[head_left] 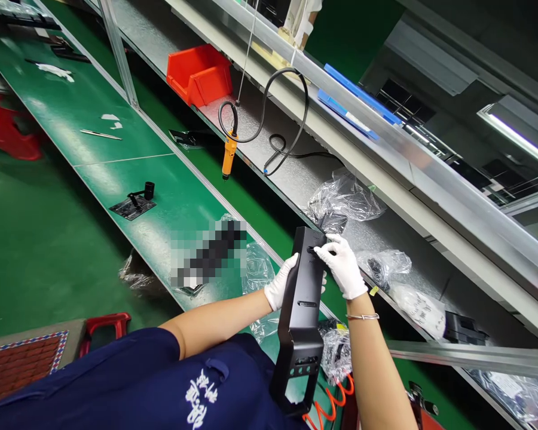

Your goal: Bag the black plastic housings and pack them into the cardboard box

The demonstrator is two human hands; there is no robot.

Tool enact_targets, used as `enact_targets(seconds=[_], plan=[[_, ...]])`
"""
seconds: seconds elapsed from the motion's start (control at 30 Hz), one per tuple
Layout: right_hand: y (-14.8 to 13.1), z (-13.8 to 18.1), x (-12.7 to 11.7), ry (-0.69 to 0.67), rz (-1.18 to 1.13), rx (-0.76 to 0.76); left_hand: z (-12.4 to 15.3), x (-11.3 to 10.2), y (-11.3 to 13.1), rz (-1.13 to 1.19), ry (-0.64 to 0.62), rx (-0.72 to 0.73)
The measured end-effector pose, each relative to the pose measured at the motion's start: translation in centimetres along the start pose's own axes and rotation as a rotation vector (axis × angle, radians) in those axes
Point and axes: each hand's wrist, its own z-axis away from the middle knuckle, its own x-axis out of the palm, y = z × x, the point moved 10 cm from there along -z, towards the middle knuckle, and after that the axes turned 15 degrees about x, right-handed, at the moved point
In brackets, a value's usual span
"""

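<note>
Left edge to mid-left: green worktop [116, 179], bearing a thin metal tool [101, 135] and a dark flat plate with a cylinder [137, 203]. Then a blurred-out dark item [210, 254]; identity not readable. Upper centre: red bin [199, 74] on the metal shelf [291, 182]; contents cannot be made out. An orange power driver [229, 155] hangs just right of and below it.

Lower centre: left hand [283, 285] (white glove) curled around the black housing [301, 280], gripping its left edge, some fingertips showing at the far side. The housing's long axis runs nearly up the frame, top leaning slightly right.

Right hand [341, 266]: thumb and forefinger bent in a pinch at the housing's upper end, coming from the right; nearer that end than the left hand. Whether the tips meet or hold a small piece: cannot tell.

Right: clear bag [349, 197], contents unclear; smaller bag [385, 266] with something dark inside.
</note>
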Motion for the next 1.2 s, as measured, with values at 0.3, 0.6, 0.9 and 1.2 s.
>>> enact_targets(seconds=[0.3, 0.6, 0.9, 1.2], plan=[[-1.1, 1.4, 0.2, 0.013, 0.022, -0.093, 0.7, 1.4, 0.2, 0.048, -0.048, 0.009], [-2.6, 2.2, -0.7, 0.116, 0.016, -0.125, 1.5, 2.0, 0.3, 0.026, -0.039, 0.027], [0.0, 2.2, 0.9, -0.037, -0.497, 0.046, 1.7, 2.5, 0.6, 0.069, -0.015, 0.033], [-0.6, 3.0, 2.2, -0.133, -0.453, 0.147, 1.9, 2.9, 0.7, 0.014, 0.027, 0.044]])
